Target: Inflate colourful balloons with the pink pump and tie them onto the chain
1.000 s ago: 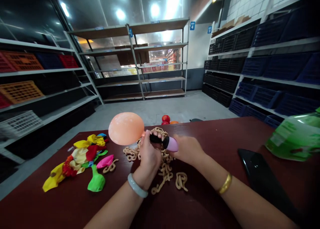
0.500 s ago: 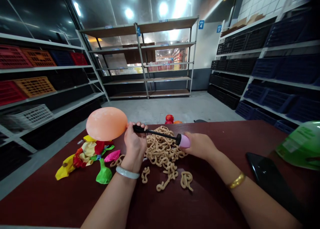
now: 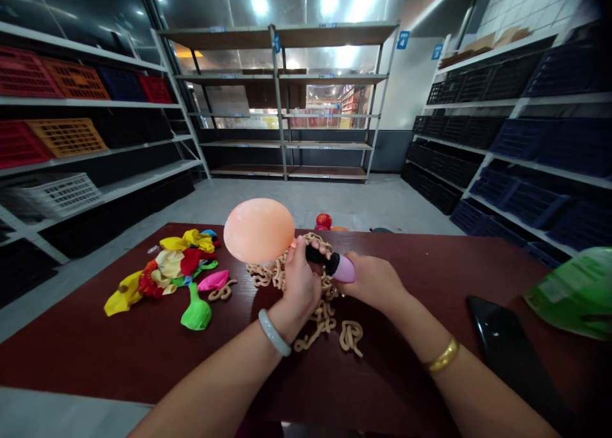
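Observation:
A peach-orange inflated balloon (image 3: 259, 231) sits on the nozzle end of a black and purple balloon pump (image 3: 344, 269). My left hand (image 3: 302, 282), with a pale bangle at the wrist, is closed around the pump's black front part by the balloon's neck. My right hand (image 3: 375, 278) grips the purple end; a gold bracelet is on that wrist. Under both hands lies a heap of tan, twisted strands (image 3: 268, 274), partly hidden. Left of them are several limp balloons, among them a green balloon (image 3: 196, 313), a pink balloon (image 3: 213, 280) and a yellow balloon (image 3: 123, 298).
On the table's right side lie a black phone (image 3: 502, 336) and a green, shiny container or pack (image 3: 571, 291). Red round items (image 3: 324, 221) show beyond the far edge. Shelving with crates (image 3: 67, 137) stands left and right, and a metal rack (image 3: 282, 119) behind.
My left hand and the balloon have moved right toward my right hand. The pump's long black rod, visible before, is now pushed in, and the two hands are close together.

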Available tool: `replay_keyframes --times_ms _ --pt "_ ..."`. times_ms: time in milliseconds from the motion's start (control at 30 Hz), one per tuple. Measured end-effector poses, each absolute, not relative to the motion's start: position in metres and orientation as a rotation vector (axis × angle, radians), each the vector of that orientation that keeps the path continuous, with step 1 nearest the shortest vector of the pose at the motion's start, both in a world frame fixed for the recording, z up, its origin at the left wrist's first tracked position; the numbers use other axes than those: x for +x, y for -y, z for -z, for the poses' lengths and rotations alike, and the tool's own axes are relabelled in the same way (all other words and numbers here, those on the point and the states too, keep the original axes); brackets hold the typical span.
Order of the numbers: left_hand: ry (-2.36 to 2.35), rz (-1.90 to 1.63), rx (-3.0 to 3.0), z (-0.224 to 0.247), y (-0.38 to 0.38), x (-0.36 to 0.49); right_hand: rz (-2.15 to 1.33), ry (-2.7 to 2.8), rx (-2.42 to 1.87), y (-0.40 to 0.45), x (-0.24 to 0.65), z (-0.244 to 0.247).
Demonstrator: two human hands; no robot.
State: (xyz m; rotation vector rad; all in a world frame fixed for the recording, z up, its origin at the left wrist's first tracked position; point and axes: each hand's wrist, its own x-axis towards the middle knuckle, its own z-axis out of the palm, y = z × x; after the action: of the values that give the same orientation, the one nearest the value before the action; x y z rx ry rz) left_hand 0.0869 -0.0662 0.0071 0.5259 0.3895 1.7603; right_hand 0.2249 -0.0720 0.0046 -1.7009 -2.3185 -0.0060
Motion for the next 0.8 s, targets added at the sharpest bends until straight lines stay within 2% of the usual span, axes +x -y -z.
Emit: replay_keyframes --times_ms 433,800 --pt "-0.381 -1.943 0.392 -0.027 0.025 0.005 -0.039 2.379 -1.814 0.055 0.248 -0.002" --pt "-0.370 -1.786 0.442 -0.004 0.053 0.071 -0.078 2.390 -1.754 0.066 0.233 -0.005"
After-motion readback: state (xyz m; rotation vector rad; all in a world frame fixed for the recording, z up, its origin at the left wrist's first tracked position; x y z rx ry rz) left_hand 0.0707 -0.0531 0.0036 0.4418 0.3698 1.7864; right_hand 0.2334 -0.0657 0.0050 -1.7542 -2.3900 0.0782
